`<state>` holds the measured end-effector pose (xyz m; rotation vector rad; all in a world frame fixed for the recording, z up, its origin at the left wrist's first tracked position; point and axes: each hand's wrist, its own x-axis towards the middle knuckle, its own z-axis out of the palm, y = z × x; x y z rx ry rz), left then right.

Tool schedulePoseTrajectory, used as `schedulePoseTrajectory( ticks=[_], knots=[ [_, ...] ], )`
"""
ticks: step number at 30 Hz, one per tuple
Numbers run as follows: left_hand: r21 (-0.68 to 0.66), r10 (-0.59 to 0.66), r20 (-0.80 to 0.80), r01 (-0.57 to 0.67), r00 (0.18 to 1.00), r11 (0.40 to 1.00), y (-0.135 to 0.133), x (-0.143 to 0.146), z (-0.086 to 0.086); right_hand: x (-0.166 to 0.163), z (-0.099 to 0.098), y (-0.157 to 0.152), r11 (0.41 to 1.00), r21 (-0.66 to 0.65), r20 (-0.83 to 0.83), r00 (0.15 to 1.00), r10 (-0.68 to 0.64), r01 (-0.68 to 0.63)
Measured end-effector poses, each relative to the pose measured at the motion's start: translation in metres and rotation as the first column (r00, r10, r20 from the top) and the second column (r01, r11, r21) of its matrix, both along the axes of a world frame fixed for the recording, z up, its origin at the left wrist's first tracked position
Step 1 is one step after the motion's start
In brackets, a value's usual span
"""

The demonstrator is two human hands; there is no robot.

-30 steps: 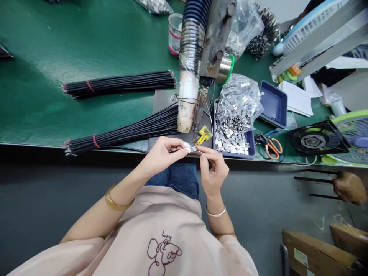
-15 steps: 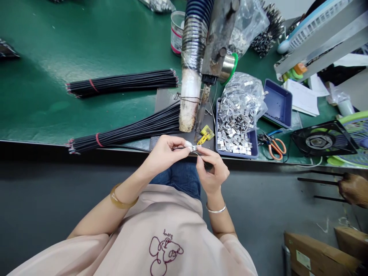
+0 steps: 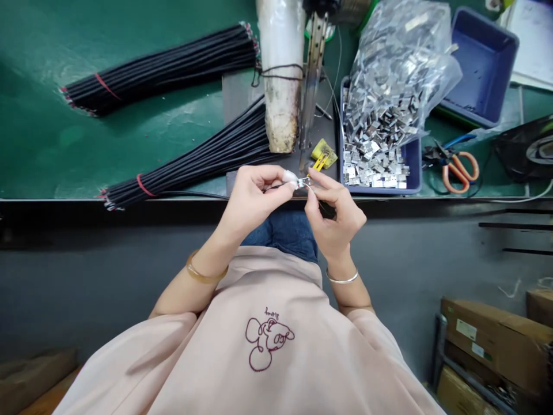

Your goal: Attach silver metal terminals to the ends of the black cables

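My left hand (image 3: 253, 199) is pinched on the end of a thin black wire (image 3: 276, 187) at the bench's front edge. My right hand (image 3: 334, 216) pinches a small silver metal clip (image 3: 305, 182) against that wire end, fingertips of both hands almost touching. Just behind them lies a bundle of black wires (image 3: 194, 164) bound with a red band. A blue tray (image 3: 412, 167) of several metal clips sits right of my hands, under a clear bag of clips (image 3: 395, 75). A soldering tool head (image 3: 313, 63) hangs above a small yellow piece (image 3: 324, 154).
A second black wire bundle (image 3: 164, 66) lies further back on the green mat (image 3: 108, 138). A white wrapped hose (image 3: 280, 80) stands over a grey plate. An empty blue tray (image 3: 484, 63) and orange-handled scissors (image 3: 460, 170) lie right. Cardboard boxes (image 3: 492, 340) sit on the floor.
The camera dipped down and closer to the bench. Both hands stayed together at the edge, working the clip onto the wire end; the right fingers shifted slightly.
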<state>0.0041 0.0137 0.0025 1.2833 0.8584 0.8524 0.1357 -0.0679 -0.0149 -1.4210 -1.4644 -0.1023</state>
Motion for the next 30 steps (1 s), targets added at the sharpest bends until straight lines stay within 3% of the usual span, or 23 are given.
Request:
schedulePoseTrajectory(
  ticks=[20, 26, 30],
  knots=[
    [-0.058, 0.076, -0.013, -0.077, 0.997, 0.995, 0.002, 0.005, 0.011, 0.003, -0.001, 0.011, 0.999, -0.032, -0.131, 0.991, 0.033, -0.037],
    [-0.026, 0.091, -0.037, -0.092, 0.995, 0.995, 0.002, 0.003, 0.013, 0.002, 0.009, 0.010, 0.999, -0.043, -0.061, 0.998, 0.029, -0.031],
    [-0.032, 0.038, -0.049, -0.039, 0.998, 0.999, 0.002, 0.002, 0.007, 0.005, 0.010, 0.008, 0.998, -0.062, -0.017, 1.000, 0.008, -0.010]
  ],
)
